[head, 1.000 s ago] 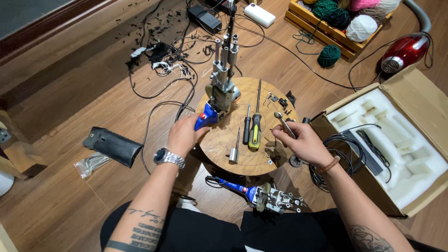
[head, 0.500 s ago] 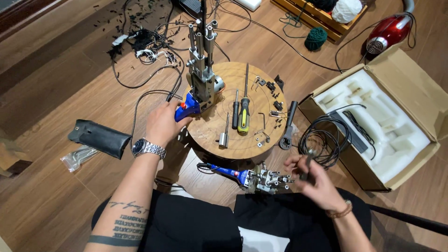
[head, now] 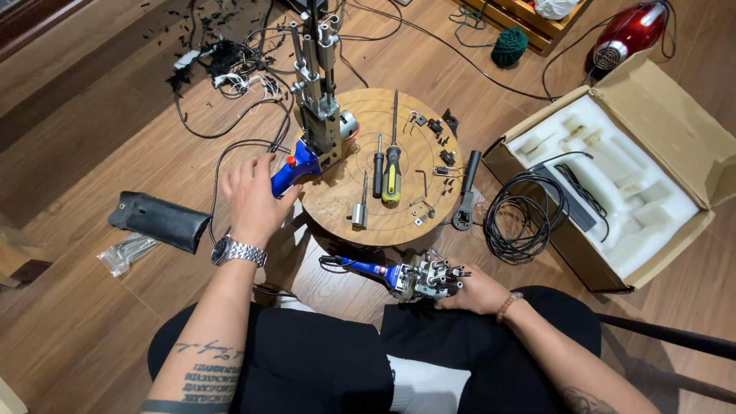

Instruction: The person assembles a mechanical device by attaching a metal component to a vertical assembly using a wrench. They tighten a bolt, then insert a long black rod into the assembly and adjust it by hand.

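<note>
Head view: the left hand (head: pixel 249 201) clasps the blue handle of a metal tool assembly (head: pixel 316 123) lying on the round wooden board (head: pixel 337 203). The right hand (head: pixel 477 291) grips a second blue-handled metal mechanism (head: pixel 414 277) at the lap. An open brown cardboard box (head: pixel 690 138) with white foam insert sits right.

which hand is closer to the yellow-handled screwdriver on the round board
Left. The left hand grips the blue tool handle beside the yellow-handled screwdriver; the right hand sits below the round board.
</note>
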